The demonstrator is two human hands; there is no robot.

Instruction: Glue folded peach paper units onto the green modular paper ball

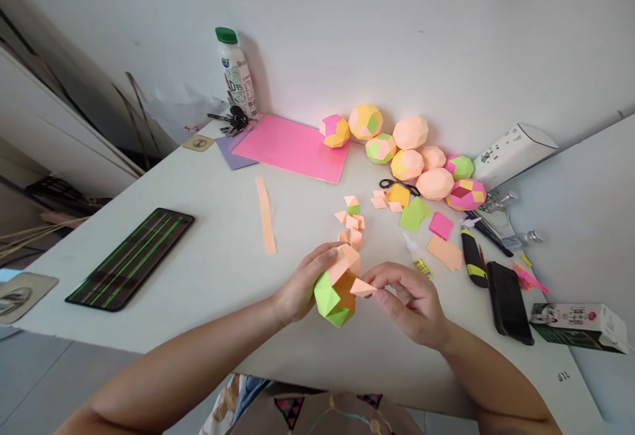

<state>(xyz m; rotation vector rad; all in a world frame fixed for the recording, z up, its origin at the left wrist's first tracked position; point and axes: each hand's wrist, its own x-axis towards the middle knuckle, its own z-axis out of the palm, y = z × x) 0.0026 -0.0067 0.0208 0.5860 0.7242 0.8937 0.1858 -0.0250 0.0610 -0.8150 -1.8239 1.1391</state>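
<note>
My left hand (310,283) is wrapped around a partly built paper ball (327,293) made of green and peach facets, with an open gap on its right side. Between the thumb and fingers of my right hand (411,299) is a folded peach paper piece (362,287), its tip at the ball's gap. Whether that piece touches the ball I cannot tell. Just beyond the ball lie several small folded paper pieces (354,221), mostly peach with one green. A small glue bottle (418,256) rests to the right of them.
Finished paper balls (411,132) cluster by the wall, near scissors (389,184) and paper squares (415,213). A pink sheet (295,147), peach strip (265,215) and dark striped tablet-like panel (131,258) lie leftward. At right are a utility knife (473,256), phone (508,303) and carton (578,326).
</note>
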